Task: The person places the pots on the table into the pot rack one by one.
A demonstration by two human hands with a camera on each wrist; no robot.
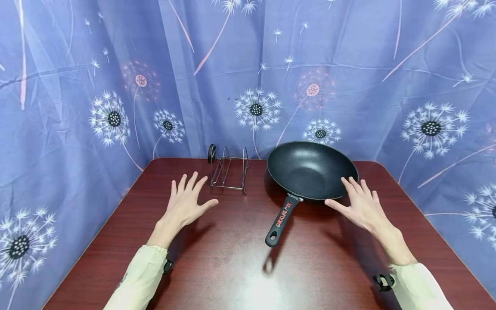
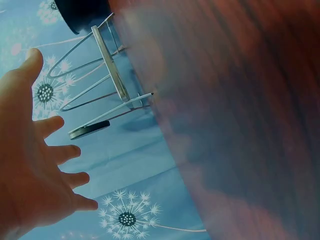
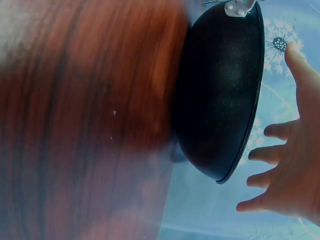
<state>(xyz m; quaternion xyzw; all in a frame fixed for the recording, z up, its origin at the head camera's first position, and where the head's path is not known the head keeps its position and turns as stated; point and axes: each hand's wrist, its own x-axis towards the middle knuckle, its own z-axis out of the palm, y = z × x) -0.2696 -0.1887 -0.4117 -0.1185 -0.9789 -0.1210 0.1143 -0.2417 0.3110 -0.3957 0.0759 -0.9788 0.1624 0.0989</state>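
The wok (image 1: 308, 170) is set at the table's (image 1: 228, 245) far right, its handle (image 1: 282, 221) axis directed nearward and leftward. The left hand (image 1: 185, 202), near the wire rack (image 2: 109, 62), and right hand (image 1: 364, 207) are held spread.

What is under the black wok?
Below its handle, reddish-brown tabletop shows. What lies directly beneath the bowl of the wok is covered by the wok itself, so it cannot be seen.

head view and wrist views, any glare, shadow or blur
Head: bright glare on the near part of the table, looped shadow below the pan handle; left wrist: table hazy and smeared, rack sharper; right wrist: table hazy too, pan very dark outside.
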